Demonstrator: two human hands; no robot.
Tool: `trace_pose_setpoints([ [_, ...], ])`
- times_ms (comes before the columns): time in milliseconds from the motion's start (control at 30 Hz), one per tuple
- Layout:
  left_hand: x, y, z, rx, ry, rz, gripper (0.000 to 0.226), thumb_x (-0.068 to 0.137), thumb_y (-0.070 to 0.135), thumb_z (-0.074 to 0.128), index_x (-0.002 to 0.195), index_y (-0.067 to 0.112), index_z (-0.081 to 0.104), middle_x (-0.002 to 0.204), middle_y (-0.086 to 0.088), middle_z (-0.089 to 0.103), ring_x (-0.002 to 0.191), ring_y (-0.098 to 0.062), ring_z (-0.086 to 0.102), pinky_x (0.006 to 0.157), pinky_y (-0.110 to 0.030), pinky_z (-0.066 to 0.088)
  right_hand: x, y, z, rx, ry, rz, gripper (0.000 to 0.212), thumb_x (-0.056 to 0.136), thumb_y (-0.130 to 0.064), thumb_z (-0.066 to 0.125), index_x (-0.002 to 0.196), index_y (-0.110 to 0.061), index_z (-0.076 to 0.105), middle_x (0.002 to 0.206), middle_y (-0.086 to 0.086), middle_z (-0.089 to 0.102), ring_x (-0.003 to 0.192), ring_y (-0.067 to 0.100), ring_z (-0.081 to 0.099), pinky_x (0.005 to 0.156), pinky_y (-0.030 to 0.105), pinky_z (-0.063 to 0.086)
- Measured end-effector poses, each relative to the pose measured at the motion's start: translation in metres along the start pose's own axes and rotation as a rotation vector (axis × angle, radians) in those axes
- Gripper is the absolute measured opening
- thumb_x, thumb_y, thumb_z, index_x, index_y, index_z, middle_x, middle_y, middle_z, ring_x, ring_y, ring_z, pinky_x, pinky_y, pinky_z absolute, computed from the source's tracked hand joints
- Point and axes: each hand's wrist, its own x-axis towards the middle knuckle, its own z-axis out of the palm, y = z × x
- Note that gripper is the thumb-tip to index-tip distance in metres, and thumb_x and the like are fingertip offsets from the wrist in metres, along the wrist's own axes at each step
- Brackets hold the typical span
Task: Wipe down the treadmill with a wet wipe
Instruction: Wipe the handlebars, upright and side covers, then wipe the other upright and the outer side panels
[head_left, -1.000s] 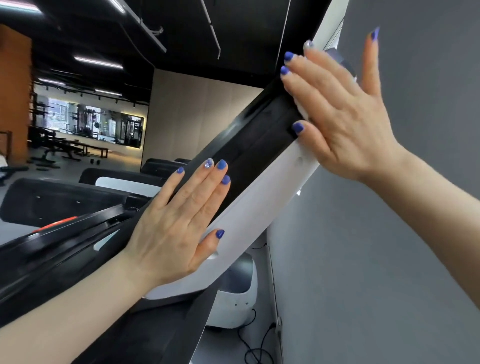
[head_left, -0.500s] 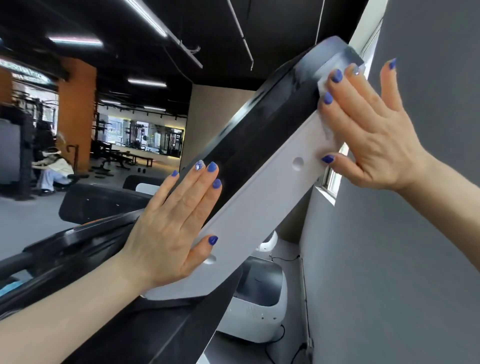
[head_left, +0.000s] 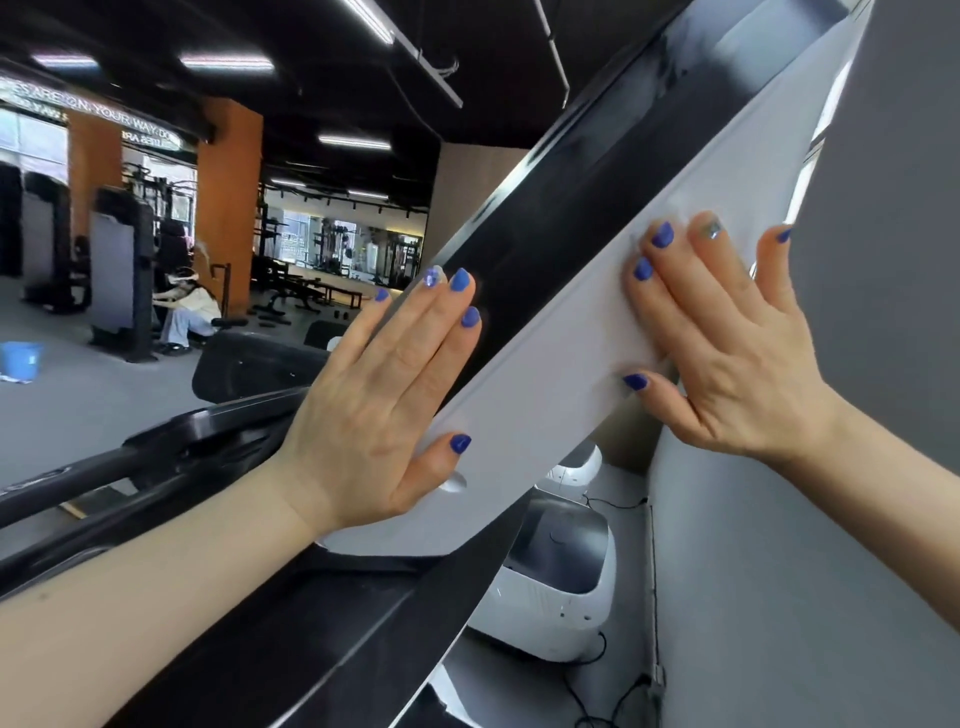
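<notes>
Gym machines, orange pillars (head_left: 228, 208) and strip lights fill the dim hall at the left, with a grey wall (head_left: 857, 519) close on the right. Across the view slants the treadmill upright (head_left: 561, 379), black on its upper face and white on its side. The left hand (head_left: 374, 410) lies flat against it low down, fingers straight and close together, thumb resting on the white panel beside a small round hole. The right hand (head_left: 727, 353) presses flat on the white side higher up, fingers slightly spread, thumb out below. A wet wipe cannot be made out under that palm; white on white hides it. Below, on the floor by the wall, sit white rounded motor covers (head_left: 556, 587) with black cables trailing. A blue bucket (head_left: 21, 358) stands far left.
</notes>
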Motion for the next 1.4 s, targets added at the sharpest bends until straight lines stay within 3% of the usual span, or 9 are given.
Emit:
trace_pose_setpoints([
  [133, 0.002, 0.001, -0.002, -0.021, -0.024, -0.013, 0.064, 0.105, 0.042, 0.028, 0.154, 0.001, 0.018, 0.162, -0.016, 0.015, 0.154, -0.03, 0.014, 0.125, -0.049, 0.015, -0.003, -0.007, -0.004, -0.017, 0.013, -0.065, 0.064, 0.094, 0.002, 0.049, 0.155, -0.002, 0.031, 0.157, 0.014, 0.031, 0.146, 0.034, 0.034, 0.116, 0.053, 0.022],
  [233, 0.004, 0.003, -0.007, -0.05, -0.084, -0.018, 0.067, 0.102, 0.037, 0.04, 0.155, 0.001, 0.018, 0.162, -0.019, 0.017, 0.153, -0.036, 0.019, 0.124, -0.051, 0.018, 0.001, -0.005, -0.02, -0.053, 0.001, -0.086, 0.071, 0.079, 0.023, 0.066, 0.144, 0.002, 0.049, 0.149, 0.017, 0.049, 0.138, 0.035, 0.049, 0.12, 0.049, 0.022],
  [333, 0.006, 0.004, -0.024, -0.119, -0.169, -0.02, 0.07, 0.101, 0.035, 0.045, 0.156, 0.0, 0.02, 0.164, -0.022, 0.018, 0.154, -0.035, 0.016, 0.126, -0.049, 0.015, 0.012, -0.02, -0.043, -0.004, -0.057, -0.008, 0.047, 0.087, 0.022, 0.063, 0.131, 0.007, 0.06, 0.138, 0.022, 0.057, 0.129, 0.039, 0.057, 0.114, 0.057, 0.031],
  [467, -0.018, -0.008, -0.057, -0.213, -0.267, 0.038, 0.062, 0.102, 0.029, 0.042, 0.157, 0.003, 0.027, 0.165, -0.015, 0.021, 0.155, -0.027, 0.015, 0.126, -0.044, 0.011, 0.035, -0.075, -0.069, 0.095, -0.124, 0.126, 0.037, 0.091, 0.024, 0.052, 0.124, 0.011, 0.061, 0.136, 0.027, 0.056, 0.126, 0.038, 0.059, 0.119, 0.054, 0.023],
  [700, -0.106, -0.067, -0.125, -0.45, -0.439, -0.092, 0.053, 0.102, 0.03, 0.044, 0.15, 0.009, 0.044, 0.158, -0.002, 0.041, 0.153, -0.016, 0.024, 0.125, -0.043, 0.019, 0.106, -0.213, -0.073, 0.321, -0.268, 0.328, 0.056, 0.079, 0.03, 0.06, 0.128, 0.005, 0.054, 0.141, 0.03, 0.049, 0.135, 0.029, 0.051, 0.117, 0.058, 0.033],
  [933, -0.164, -0.133, -0.192, -0.773, -0.5, -0.457, 0.052, 0.096, 0.055, 0.053, 0.141, 0.028, 0.056, 0.137, 0.031, 0.044, 0.136, 0.024, 0.022, 0.113, -0.004, 0.015, 0.185, -0.295, -0.042, 0.325, -0.362, 0.368, 0.023, 0.086, 0.019, 0.06, 0.098, 0.005, 0.074, 0.124, 0.028, 0.062, 0.101, 0.033, 0.069, 0.117, 0.061, 0.029],
  [1033, -0.185, -0.162, -0.204, -0.928, -0.557, -0.692, 0.055, 0.088, 0.059, 0.053, 0.135, 0.031, 0.061, 0.124, 0.029, 0.063, 0.13, 0.017, 0.04, 0.096, -0.003, 0.036, 0.213, -0.321, -0.026, 0.37, -0.349, 0.355, 0.027, 0.095, 0.012, 0.052, 0.1, 0.0, 0.075, 0.126, 0.025, 0.06, 0.103, 0.023, 0.061, 0.117, 0.059, 0.028],
  [1233, -0.212, -0.21, -0.215, -1.073, -0.604, -0.822, 0.026, 0.094, 0.033, 0.065, 0.113, 0.05, 0.063, 0.109, 0.028, 0.072, 0.116, 0.017, 0.054, 0.094, -0.001, 0.035, 0.255, -0.354, 0.022, 0.605, -0.417, 0.313, 0.03, 0.092, 0.01, 0.054, 0.113, -0.006, 0.067, 0.134, 0.023, 0.05, 0.097, 0.022, 0.053, 0.119, 0.056, 0.026],
  [1400, -0.231, -0.245, -0.213, -1.049, -0.587, -0.897, 0.015, 0.093, 0.023, 0.07, 0.103, 0.032, 0.075, 0.099, 0.018, 0.076, 0.107, 0.002, 0.064, 0.091, -0.014, 0.046, 0.285, -0.367, 0.064, 0.742, -0.462, 0.279, 0.035, 0.084, 0.014, 0.057, 0.111, -0.001, 0.073, 0.133, 0.029, 0.051, 0.088, 0.032, 0.06, 0.12, 0.054, 0.023],
])
